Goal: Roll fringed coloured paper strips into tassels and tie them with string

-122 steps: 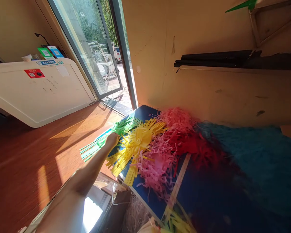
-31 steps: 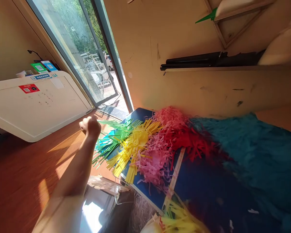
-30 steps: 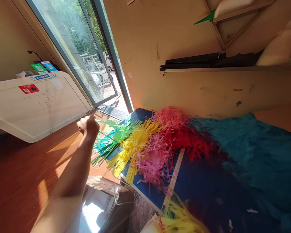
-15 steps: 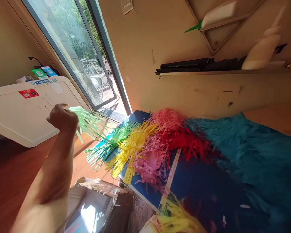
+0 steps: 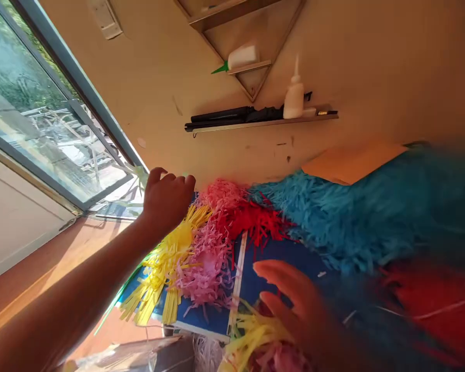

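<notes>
Lying centre-left on the blue tabletop [image 5: 273,253], yellow fringed paper strips [image 5: 166,258] are sitting beneath the left hand [image 5: 166,199], its fingers curling loosely, perhaps pinching pale green strips [image 5: 138,174]. The right hand [image 5: 294,302] is hovering lower centre, blurred, fingers spread.

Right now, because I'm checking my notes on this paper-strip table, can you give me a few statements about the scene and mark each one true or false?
1. The left hand is held over the yellow strips. True.
2. The right hand grips scissors. False: it is open with its fingers spread, and no scissors are in view.
3. A white bottle stands on the wall shelf. True.
4. The blue heap lies between the yellow strips and the pink strips. False: it lies to the right of the red strips, along the wall.
</notes>
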{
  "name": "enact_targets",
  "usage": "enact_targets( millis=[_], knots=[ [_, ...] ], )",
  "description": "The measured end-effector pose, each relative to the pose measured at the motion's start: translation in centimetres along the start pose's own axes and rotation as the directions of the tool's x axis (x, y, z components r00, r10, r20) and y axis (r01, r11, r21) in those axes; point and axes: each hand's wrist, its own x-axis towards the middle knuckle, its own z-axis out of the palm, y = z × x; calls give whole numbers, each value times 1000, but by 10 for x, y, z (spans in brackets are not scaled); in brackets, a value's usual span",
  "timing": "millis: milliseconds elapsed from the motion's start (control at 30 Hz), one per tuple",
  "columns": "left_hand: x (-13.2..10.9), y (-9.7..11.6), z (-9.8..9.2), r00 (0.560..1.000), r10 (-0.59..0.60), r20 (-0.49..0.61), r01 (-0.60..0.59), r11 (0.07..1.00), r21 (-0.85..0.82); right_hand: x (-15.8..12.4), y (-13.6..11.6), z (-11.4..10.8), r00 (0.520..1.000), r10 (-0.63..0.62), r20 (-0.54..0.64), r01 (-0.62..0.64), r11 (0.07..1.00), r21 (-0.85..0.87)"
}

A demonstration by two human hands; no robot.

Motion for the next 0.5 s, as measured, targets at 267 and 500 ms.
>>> enact_targets(
  millis=[267,500],
  knots=[
    [-1,62,-9,989,135,-67,-146,967,-210,77,-23,67,894,164,418,-158,986,-48],
    [-27,76,23,958,132,-255,-195,952,-237,74,11,92,885,402,236,-451,866,215]
  ],
)
